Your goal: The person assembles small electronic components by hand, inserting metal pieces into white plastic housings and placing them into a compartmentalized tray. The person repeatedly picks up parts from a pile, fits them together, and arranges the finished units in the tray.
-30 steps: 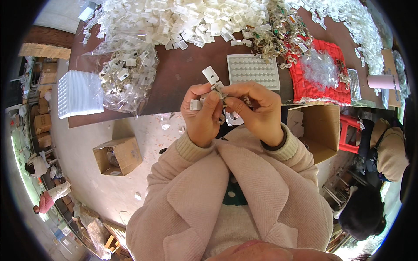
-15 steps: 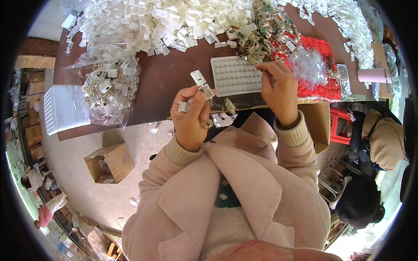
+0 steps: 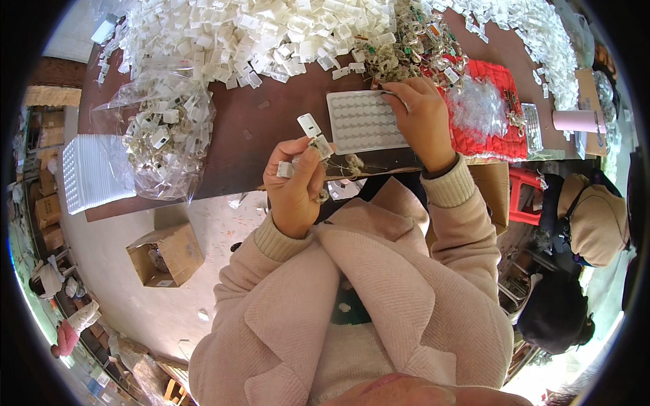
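Observation:
My left hand (image 3: 294, 184) is held above the table's near edge and grips a small white plastic tag (image 3: 310, 126) with little metal pieces hanging from it. My right hand (image 3: 418, 118) reaches forward over a white dimpled tray (image 3: 359, 122). Its fingertips are closed among a heap of small metal trinkets (image 3: 399, 57) just beyond the tray; what they pinch is too small to tell.
A large heap of white plastic tags (image 3: 244, 34) covers the far side of the brown table (image 3: 271, 122). A clear bag of tagged pieces (image 3: 166, 135) lies left, beside stacked white trays (image 3: 95, 172). A red mat (image 3: 494, 115) is right. A cardboard box (image 3: 166, 254) stands on the floor. Another person (image 3: 589, 223) sits right.
My right hand left my left hand, went forward across the dimpled tray and now touches the trinket heap. My left hand stayed put, holding the tag.

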The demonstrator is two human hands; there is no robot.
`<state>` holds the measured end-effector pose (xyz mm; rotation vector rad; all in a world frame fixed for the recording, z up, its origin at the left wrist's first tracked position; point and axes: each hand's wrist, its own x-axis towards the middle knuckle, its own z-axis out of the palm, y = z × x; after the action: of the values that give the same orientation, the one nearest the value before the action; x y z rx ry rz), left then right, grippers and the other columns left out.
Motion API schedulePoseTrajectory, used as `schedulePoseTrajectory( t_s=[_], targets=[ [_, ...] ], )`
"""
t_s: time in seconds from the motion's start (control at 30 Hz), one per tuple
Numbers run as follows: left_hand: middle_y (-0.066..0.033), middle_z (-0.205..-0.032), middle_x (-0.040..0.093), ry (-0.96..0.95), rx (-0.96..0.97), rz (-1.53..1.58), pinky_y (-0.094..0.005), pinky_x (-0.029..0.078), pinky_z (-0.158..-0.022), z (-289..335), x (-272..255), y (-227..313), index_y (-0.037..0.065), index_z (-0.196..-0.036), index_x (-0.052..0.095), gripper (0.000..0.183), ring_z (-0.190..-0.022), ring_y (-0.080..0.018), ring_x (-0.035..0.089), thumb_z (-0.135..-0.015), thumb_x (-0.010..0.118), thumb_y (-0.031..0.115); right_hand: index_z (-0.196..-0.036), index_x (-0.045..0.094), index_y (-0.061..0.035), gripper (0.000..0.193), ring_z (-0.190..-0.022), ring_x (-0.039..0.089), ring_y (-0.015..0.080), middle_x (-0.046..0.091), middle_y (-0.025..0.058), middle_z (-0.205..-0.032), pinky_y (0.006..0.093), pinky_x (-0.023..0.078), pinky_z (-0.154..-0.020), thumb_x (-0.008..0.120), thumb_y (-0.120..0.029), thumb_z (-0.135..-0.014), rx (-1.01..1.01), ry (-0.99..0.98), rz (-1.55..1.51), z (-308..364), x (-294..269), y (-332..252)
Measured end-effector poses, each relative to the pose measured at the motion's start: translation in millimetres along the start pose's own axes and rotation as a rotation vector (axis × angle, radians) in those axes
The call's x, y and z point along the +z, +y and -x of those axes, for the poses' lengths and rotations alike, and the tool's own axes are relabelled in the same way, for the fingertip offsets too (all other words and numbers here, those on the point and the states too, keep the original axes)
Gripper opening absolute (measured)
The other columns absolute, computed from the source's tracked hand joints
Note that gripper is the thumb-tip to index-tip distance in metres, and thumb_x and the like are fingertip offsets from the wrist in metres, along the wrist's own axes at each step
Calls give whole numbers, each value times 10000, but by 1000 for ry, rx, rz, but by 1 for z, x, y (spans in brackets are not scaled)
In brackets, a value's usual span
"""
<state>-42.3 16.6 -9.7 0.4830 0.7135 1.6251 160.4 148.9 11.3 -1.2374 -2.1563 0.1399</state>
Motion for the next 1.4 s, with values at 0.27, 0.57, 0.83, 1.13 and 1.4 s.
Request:
schedulePoseTrajectory(
  t_s=[0.27,0.57,0.83,1.13,1.4],
  targets=[
    [-210,-1040,709,-16,5,7,-191,294,-437,2,-2,-1,57,-1122,615,128,-515,-57,409,-998,600,87,-951,739,-112,145,-783,640,277,644,55,-823,387,528,-680,728,-120,-806,66,26,73,12,6,-8],
    [-216,-1048,703,-34,-24,29,-192,298,-441,3,-3,-1,58,-1129,614,135,-515,-64,411,-996,600,82,-931,685,-100,100,-777,641,295,633,78,-826,407,519,-674,703,-103,-832,84,-24,123,13,6,-8],
    [-190,-1046,710,-28,-105,132,-181,283,-431,2,6,-1,26,-1162,605,193,-541,-52,428,-978,634,75,-938,641,-71,93,-775,638,327,626,112,-885,407,524,-664,670,-47,-853,-17,-42,-213,8,-10,-43],
    [-57,-860,660,37,-77,33,-171,377,-461,10,17,6,-1,-1159,639,205,-623,-75,569,-959,655,39,-1025,667,-42,200,-800,654,284,620,116,-943,356,539,-663,672,-17,-827,-164,-139,-343,26,-37,-101],
    [-40,-834,654,30,-107,33,-171,386,-471,12,16,8,-17,-1150,648,207,-608,-69,558,-948,665,27,-1040,659,-33,273,-805,653,294,621,119,-953,352,541,-670,681,27,-775,-110,-75,-396,31,-31,-103]
  ],
)
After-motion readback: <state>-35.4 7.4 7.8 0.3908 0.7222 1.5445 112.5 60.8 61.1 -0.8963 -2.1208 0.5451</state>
